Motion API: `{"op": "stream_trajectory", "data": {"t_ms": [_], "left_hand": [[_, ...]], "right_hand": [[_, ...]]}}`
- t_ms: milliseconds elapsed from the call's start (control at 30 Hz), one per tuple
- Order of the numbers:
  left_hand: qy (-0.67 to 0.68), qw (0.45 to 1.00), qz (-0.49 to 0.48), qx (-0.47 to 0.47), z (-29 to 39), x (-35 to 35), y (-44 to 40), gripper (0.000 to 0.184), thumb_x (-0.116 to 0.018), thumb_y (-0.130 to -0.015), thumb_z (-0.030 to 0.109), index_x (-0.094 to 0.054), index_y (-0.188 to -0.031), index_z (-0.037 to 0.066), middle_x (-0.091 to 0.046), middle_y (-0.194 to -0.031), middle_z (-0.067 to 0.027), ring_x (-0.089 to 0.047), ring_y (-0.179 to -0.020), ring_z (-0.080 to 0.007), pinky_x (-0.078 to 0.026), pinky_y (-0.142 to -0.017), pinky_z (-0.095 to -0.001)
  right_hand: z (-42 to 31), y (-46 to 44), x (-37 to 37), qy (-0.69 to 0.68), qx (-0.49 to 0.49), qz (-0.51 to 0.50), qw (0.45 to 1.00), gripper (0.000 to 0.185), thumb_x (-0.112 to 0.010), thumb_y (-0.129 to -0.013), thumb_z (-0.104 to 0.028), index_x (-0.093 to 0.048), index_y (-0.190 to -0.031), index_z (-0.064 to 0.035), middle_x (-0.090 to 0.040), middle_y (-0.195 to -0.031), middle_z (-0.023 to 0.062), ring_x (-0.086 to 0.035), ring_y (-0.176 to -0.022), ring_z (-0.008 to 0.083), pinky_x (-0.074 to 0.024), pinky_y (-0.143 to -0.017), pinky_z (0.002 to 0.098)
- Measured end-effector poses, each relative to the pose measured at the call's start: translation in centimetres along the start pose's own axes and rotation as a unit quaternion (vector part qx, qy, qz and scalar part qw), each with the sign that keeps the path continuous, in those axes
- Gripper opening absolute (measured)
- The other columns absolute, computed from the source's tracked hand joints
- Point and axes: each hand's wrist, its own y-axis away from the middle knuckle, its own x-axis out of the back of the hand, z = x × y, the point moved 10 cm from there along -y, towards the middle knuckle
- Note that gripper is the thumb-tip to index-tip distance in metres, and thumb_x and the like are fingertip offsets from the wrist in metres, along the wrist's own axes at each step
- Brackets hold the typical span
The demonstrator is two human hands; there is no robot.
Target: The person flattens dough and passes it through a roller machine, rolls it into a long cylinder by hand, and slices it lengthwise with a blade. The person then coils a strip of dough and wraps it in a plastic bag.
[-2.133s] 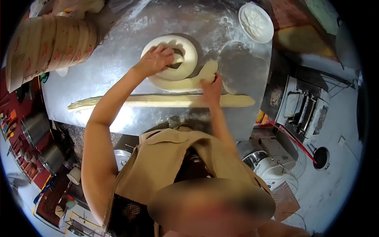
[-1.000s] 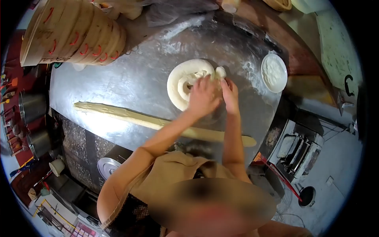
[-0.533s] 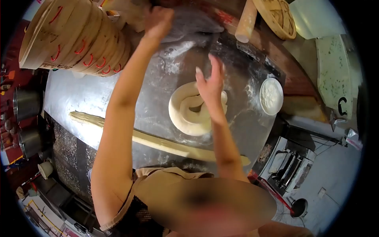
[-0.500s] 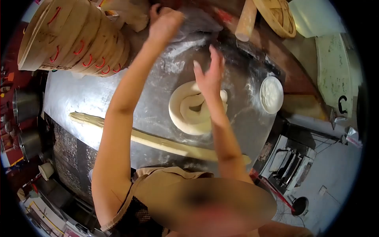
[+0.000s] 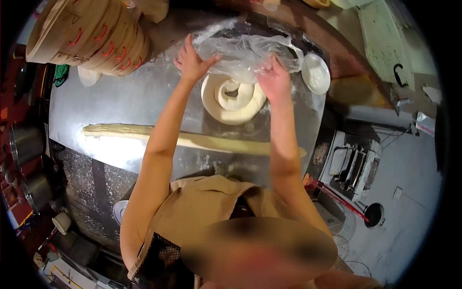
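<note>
A clear plastic sheet (image 5: 236, 54) lies crumpled between my two hands, its near edge over the far side of a coiled dough rope (image 5: 231, 113). My right hand (image 5: 275, 79) pinches the sheet at the coil's far right. My left hand (image 5: 192, 62) is at the sheet's left end, fingers and thumb spread, the thumb against or close to the plastic. Nearer my body, a long strip of dough (image 5: 216, 143) stretches across the metal worktop (image 5: 110, 106) and passes under my right forearm.
Stacked bamboo steamers (image 5: 91, 38) with red handles stand at the far left. A white bowl of flour (image 5: 316, 74) sits right of my right hand. Loose flour dusts the worktop. A machine with metal rollers (image 5: 353, 164) is beyond the right edge.
The plastic sheet has come from the back of the worktop towards the coil and spread out. My right hand has taken hold of it; my left hand has come nearer and opened. The view has shifted.
</note>
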Motion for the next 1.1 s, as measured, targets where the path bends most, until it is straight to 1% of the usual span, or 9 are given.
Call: {"op": "stream_trajectory", "data": {"t_ms": [67,133,200,300,567,633,733,900,1100], "left_hand": [[-0.045,0.997,0.055,-0.028,0.6,1.3,2.1,0.117,-0.083,-0.063,0.055,-0.017,-0.149,0.01,-0.043,-0.138,-0.0247,-0.041,-0.128,-0.0356,-0.016,-0.11,-0.0601],[0.257,0.946,-0.194,0.045,-1.3,-3.8,3.5,0.112,-0.08,-0.066,0.057,-0.023,-0.148,0.005,-0.048,-0.132,-0.026,-0.047,-0.124,-0.0354,-0.029,-0.11,-0.0469],[0.194,0.941,-0.26,0.092,1.1,-0.8,7.7,0.096,-0.076,-0.074,0.052,-0.035,-0.142,-0.001,-0.053,-0.127,-0.0217,-0.051,-0.121,-0.0308,-0.039,-0.104,-0.0359],[0.587,0.661,-0.374,0.28,0.4,-1.5,14.7,0.058,-0.067,-0.087,0.035,-0.051,-0.132,0.003,-0.06,-0.12,-0.013,-0.062,-0.103,-0.0255,-0.054,-0.086,-0.0385],[0.55,0.821,0.078,0.133,-4.2,13.4,16.4,0.008,-0.064,-0.085,0.004,-0.06,-0.09,0.009,-0.064,-0.082,-0.0012,-0.06,-0.066,-0.0126,-0.049,-0.061,-0.0243],[0.177,0.968,0.177,-0.033,-5.0,18.1,16.9,0.013,-0.058,-0.081,-0.006,-0.057,-0.079,0.007,-0.061,-0.076,-0.0032,-0.052,-0.063,-0.0129,-0.041,-0.058,-0.0248],[0.073,0.953,0.276,-0.102,-1.4,20.4,18.8,0.008,-0.056,-0.081,-0.003,-0.055,-0.076,0.003,-0.053,-0.068,-0.0063,-0.045,-0.061,-0.0145,-0.038,-0.058,-0.0254],[0.071,0.962,0.248,-0.087,-1.7,19.3,19.1,0.013,-0.054,-0.074,-0.01,-0.054,-0.076,0.003,-0.053,-0.07,-0.0101,-0.049,-0.062,-0.0224,-0.041,-0.058,-0.0304],[0.148,0.949,0.245,-0.132,-1.6,24.9,20.4,0.015,-0.053,-0.07,-0.011,-0.053,-0.076,0.002,-0.052,-0.071,-0.0105,-0.049,-0.06,-0.024,-0.041,-0.057,-0.0318]], "right_hand": [[0.2,2.0,0.3,-0.082,-0.045,-0.093,0.991,0.017,-0.055,-0.094,-0.023,-0.062,-0.102,-0.0099,-0.063,-0.087,0.0032,-0.06,-0.084,0.0204,-0.0462,-0.073,0.0385],[0.4,5.5,-1.7,-0.162,-0.088,-0.189,0.964,0.021,-0.054,-0.094,-0.027,-0.062,-0.103,-0.0097,-0.063,-0.091,0.0043,-0.059,-0.087,0.0215,-0.0482,-0.077,0.0414],[-2.1,9.8,0.2,0.045,0.006,0.247,0.968,0.029,-0.054,-0.094,-0.034,-0.062,-0.107,-0.0091,-0.064,-0.099,0.0063,-0.06,-0.088,0.0253,-0.0496,-0.083,0.0494],[-2.5,13.2,-0.5,0.03,0.006,0.278,0.96,0.03,-0.056,-0.093,-0.035,-0.062,-0.101,-0.007,-0.064,-0.097,0.0082,-0.06,-0.084,0.0282,-0.0502,-0.079,0.0459],[6.3,14.7,5.8,0.063,-0.127,0.168,0.975,0.016,-0.065,-0.09,-0.025,-0.063,-0.098,-0.0114,-0.061,-0.083,0.0009,-0.054,-0.073,0.013,-0.0437,-0.069,0.031],[7.0,13.6,3.7,0.077,-0.101,0.172,0.977,0.018,-0.065,-0.09,-0.024,-0.062,-0.101,-0.0099,-0.062,-0.088,0.0018,-0.056,-0.077,0.0144,-0.0448,-0.071,0.0317],[7.8,13.6,1.5,0.142,-0.042,0.164,0.975,0.039,-0.068,-0.087,-0.023,-0.054,-0.117,-0.0024,-0.059,-0.111,0.0089,-0.057,-0.096,0.0215,-0.0466,-0.083,0.0374],[3.9,23.2,-16.6,0.669,0.474,0.096,0.565,0.037,-0.065,-0.081,-0.008,-0.049,-0.113,0.0004,-0.052,-0.112,0.0194,-0.051,-0.105,0.0316,-0.0407,-0.09,0.0389],[14.0,22.2,-29.7,0.665,0.436,-0.151,0.587,0.02,-0.064,-0.075,-0.002,-0.064,-0.095,-0.0018,-0.061,-0.091,0.0147,-0.061,-0.081,0.0348,-0.0515,-0.073,0.0426]]}}
